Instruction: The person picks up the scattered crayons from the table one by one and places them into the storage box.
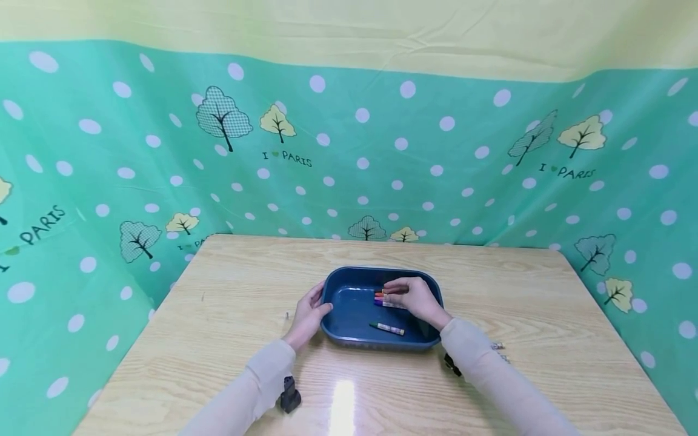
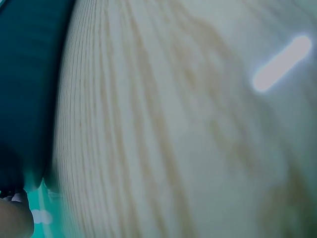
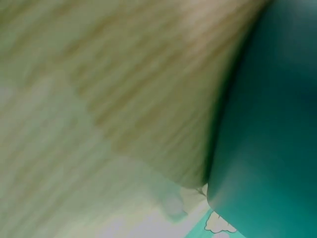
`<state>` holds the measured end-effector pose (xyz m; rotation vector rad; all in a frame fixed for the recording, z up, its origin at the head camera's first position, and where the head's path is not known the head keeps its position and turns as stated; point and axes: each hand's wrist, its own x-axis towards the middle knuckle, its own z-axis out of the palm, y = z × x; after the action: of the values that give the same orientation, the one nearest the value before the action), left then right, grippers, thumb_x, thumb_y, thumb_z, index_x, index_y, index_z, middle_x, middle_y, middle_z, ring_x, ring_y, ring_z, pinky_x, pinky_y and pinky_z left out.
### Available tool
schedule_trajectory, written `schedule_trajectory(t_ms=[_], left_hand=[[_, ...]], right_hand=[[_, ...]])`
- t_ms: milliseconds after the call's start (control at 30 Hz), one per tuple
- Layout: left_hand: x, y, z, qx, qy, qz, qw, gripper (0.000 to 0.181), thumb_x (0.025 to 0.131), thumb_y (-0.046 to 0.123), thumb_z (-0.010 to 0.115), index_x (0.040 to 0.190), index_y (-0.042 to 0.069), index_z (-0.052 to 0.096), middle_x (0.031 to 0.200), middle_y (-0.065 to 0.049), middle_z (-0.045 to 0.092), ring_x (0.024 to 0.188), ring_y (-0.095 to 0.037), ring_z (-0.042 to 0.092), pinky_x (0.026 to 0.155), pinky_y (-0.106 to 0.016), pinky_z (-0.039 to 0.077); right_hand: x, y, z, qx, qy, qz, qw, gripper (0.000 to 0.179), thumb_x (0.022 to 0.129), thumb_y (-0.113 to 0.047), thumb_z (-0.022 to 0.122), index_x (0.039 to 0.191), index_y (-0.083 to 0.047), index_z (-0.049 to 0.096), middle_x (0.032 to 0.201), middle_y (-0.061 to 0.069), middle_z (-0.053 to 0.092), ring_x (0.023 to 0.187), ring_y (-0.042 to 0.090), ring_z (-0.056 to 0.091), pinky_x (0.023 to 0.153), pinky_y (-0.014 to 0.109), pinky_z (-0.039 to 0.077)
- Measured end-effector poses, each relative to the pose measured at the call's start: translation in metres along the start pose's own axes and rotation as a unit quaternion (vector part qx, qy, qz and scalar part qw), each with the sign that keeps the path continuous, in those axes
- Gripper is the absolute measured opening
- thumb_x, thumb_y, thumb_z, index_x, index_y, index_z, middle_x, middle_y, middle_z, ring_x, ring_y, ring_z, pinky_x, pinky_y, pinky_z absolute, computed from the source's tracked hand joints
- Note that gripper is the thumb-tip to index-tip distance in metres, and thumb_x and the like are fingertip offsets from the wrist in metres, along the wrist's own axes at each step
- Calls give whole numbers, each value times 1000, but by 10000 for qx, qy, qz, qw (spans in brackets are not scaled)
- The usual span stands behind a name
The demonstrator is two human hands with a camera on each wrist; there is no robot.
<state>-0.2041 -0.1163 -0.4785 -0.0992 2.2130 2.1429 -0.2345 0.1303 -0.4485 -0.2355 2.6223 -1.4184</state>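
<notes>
A dark blue plastic basin (image 1: 349, 339) with rounded corners stands on the wooden table. My left hand (image 1: 308, 318) grips its left end, thumb over the rim and fingers along the outside wall. Inside, my right hand (image 1: 417, 300) pinches at a small group of crayons (image 1: 378, 302) on the right side; purple, red-orange and yellow tips stick out past the fingertips. How many it holds is hidden. A green crayon (image 1: 388, 329) with a pale wrapper lies apart on the basin floor, nearer the front. In the left wrist view, part of the left hand (image 2: 16, 215) shows beside the basin wall (image 2: 29, 89).
Small shiny items (image 1: 497, 346) lie on the table right of the basin, partly behind the right sleeve. One tiny item (image 1: 287, 315) lies left of the left hand. A polka-dot curtain (image 1: 360, 139) hangs behind the table. The right wrist view shows blurred basin wall (image 3: 267, 124) and tabletop.
</notes>
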Motion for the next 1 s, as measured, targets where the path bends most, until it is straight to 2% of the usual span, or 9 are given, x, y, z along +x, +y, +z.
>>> schedule_trajectory(t_ms=[300, 600, 867, 1000], left_hand=[[2, -1, 1, -15, -26, 33, 10000, 58, 83, -6, 50, 139, 0, 34, 143, -25, 34, 132, -35, 33, 108, -42, 32], [2, -1, 3, -98, -52, 80, 9999, 60, 83, -6, 50, 140, -1, 33, 144, -24, 32, 132, -35, 32, 108, -43, 32], [2, -2, 3, -156, -35, 298, 9994, 59, 80, -9, 49, 137, -4, 35, 141, -27, 35, 131, -37, 34, 107, -43, 33], [2, -3, 1, -103, 0, 242, 9997, 59, 80, -9, 50, 137, -3, 36, 141, -26, 36, 130, -36, 35, 107, -42, 34]], right_hand=[[-15, -1, -21, 134, -114, -54, 9998, 26, 82, -11, 66, 108, -8, 67, 100, 5, 70, 91, 16, 66, 77, 31, 57], [-44, 2, -76, 49, 191, -270, 9994, 35, 84, -20, 65, 115, -5, 63, 109, 10, 67, 100, 21, 64, 84, 31, 55], [-73, 27, -119, 62, 368, -251, 9990, 41, 86, -24, 63, 119, -1, 59, 116, 17, 63, 91, -6, 61, 78, 17, 54], [-82, 39, -130, -38, 446, -288, 9986, 44, 85, -26, 63, 120, 1, 58, 115, 19, 62, 89, -9, 60, 76, 15, 54]])
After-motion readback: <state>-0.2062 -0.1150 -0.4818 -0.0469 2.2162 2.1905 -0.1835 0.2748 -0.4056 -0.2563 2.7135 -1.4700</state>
